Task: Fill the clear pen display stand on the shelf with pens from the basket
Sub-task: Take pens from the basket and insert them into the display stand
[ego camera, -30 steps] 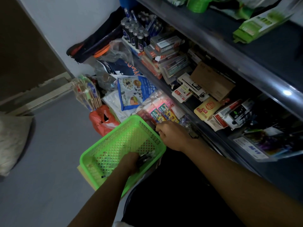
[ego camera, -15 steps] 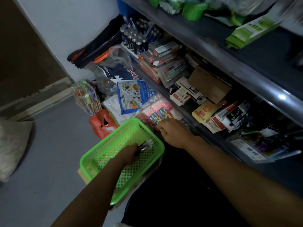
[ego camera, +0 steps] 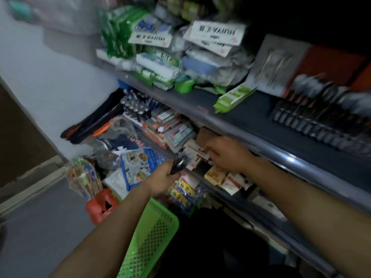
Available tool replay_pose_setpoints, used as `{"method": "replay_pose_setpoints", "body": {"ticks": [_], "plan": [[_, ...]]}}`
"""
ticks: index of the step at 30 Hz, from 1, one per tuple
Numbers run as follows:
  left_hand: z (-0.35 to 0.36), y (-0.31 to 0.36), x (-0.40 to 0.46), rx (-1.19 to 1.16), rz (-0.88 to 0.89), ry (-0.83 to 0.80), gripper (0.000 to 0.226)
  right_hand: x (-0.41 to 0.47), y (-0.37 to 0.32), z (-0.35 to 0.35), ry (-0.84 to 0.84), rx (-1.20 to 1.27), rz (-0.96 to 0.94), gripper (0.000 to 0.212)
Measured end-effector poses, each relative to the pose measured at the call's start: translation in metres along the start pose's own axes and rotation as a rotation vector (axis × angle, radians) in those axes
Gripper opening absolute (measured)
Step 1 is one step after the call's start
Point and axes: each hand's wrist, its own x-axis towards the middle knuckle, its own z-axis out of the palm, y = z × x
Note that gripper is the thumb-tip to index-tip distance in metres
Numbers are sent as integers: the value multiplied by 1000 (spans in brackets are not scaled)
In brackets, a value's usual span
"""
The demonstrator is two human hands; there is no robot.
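Head view: I see my left hand (ego camera: pixel 163 178) gripping a bundle of dark pens (ego camera: pixel 179 164), tips toward the shelf.
Right hand (ego camera: pixel 228 155): loosely curled, empty, nearer the stand.
Clear pen display stand (ego camera: pixel 329 115): upper shelf, up-right of both hands.
Green mesh plastic basket (ego camera: pixel 149 240): below.

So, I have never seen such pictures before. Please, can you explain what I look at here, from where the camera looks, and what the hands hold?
There is no machine: a person wears one camera on the head, looking down at their own two bare hands. The left hand grips a bunch of dark pens, lifted above the green basket. The right hand reaches toward small boxes on the lower shelf; whether it holds anything is unclear. On the upper shelf, blurred, stands a rack of dark pens.
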Motion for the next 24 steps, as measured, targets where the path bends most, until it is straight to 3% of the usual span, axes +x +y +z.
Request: {"method": "replay_pose_setpoints", "body": {"ticks": [9,12,24], "plan": [[32,129,51,-41,320,5,18,-65,46,-130,108,-176,131,12],[52,170,65,-45,386,-37,8,-98,62,-165,163,-217,207,13],[137,303,97,-240,557,-286,19,-195,110,-242,323,-227,464,17]]}}
